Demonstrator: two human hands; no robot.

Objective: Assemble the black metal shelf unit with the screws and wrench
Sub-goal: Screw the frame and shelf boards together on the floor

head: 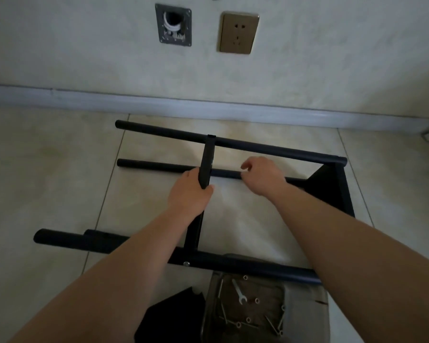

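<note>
The black metal shelf frame (278,148) lies on its side on the tiled floor, its round legs running left to right. My left hand (190,191) grips a flat black crossbar (206,164) that runs from the near leg (245,266) up to the far leg. My right hand (263,175) rests with curled fingers on a lower round leg (159,166), and whether it holds anything small is hidden. A silver bolt head (186,263) shows where the crossbar meets the near leg. A small wrench (238,292) and several screws lie on a grey tray (214,293) below.
A black panel (332,184) closes the frame's right end. The wall with a baseboard (208,105), a socket (238,33) and an open wall box (174,25) stands just behind. A black piece (174,308) lies left of the tray.
</note>
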